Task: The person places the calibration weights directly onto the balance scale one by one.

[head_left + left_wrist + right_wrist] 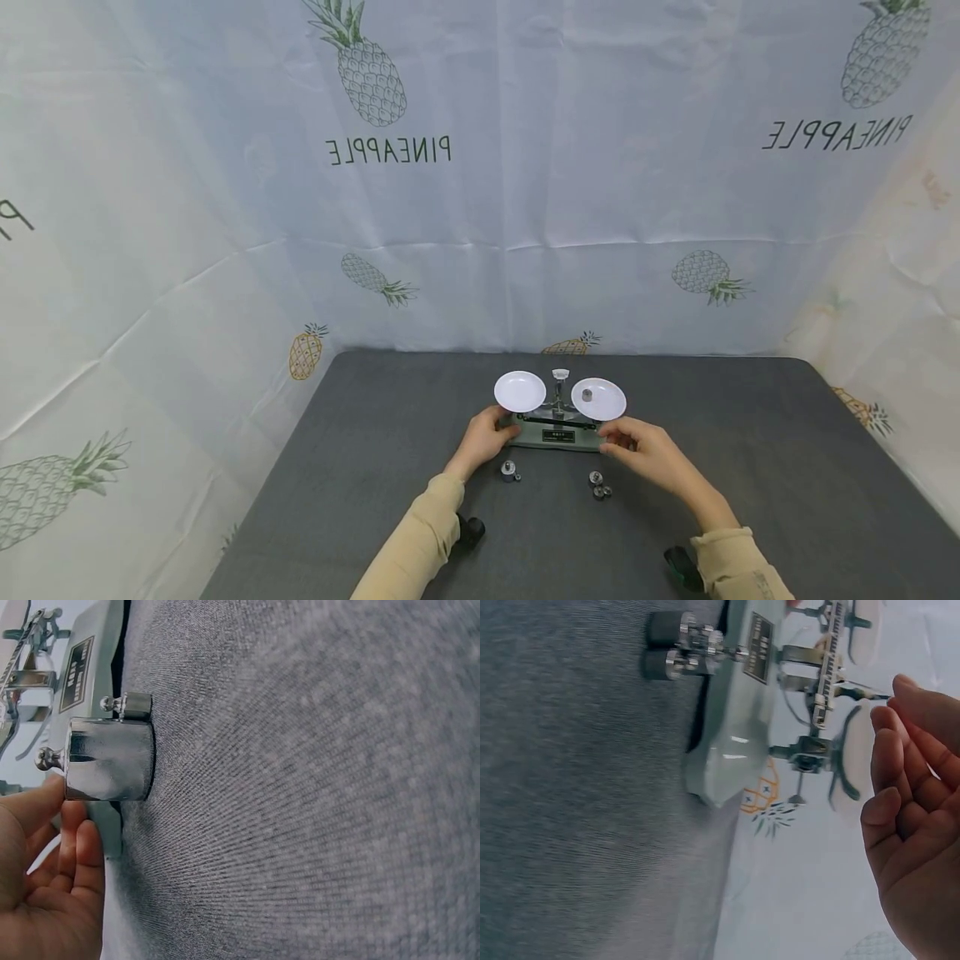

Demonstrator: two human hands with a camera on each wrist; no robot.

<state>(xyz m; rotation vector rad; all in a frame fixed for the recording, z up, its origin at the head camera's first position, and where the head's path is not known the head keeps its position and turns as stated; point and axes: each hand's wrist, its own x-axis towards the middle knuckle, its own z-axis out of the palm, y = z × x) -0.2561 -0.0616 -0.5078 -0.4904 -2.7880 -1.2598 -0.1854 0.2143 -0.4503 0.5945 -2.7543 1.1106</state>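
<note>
A balance scale (558,436) with a pale green base stands on the grey table. Its left pan (520,392) holds nothing; a small metal weight (587,395) sits on its right pan (603,403). My left hand (483,437) grips the left end of the base, its fingers bent in the left wrist view. Beside the right end is my right hand (645,450), thumb and fingers loosely curled with nothing visible between them. Before the left hand stand a large weight (109,759) and a small weight (136,706). Three weights (671,646) stand in front of the scale's right side.
A patterned white curtain (510,183) hangs behind the table (420,392). Black wrist devices, one of them the left wrist camera (471,531), hang below the beige sleeves (412,542).
</note>
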